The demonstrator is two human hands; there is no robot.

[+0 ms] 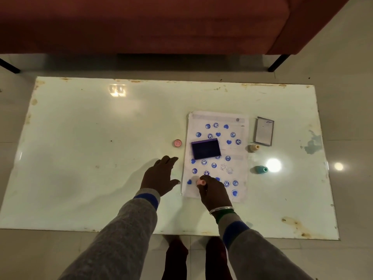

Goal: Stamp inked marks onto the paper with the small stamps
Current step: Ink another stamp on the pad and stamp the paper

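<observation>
A white paper sheet (241, 150) covered with several blue smiley and heart marks lies on the table, right of centre. An open blue ink pad (205, 148) sits on the sheet. My right hand (215, 194) grips a small pink stamp (200, 182) and holds it down on the lower left part of the paper. My left hand (160, 175) rests flat on the table just left of the sheet, fingers spread. A pink stamp cap (177, 143) lies left of the paper. A yellow stamp (254, 147) and a teal stamp (261, 169) lie to the right.
The ink pad's lid (264, 131) lies at the paper's upper right. The glossy white table (90, 138) has worn, rusty edges. A red-brown sofa (161, 23) stands beyond the far edge. My feet (197, 257) show below the near edge.
</observation>
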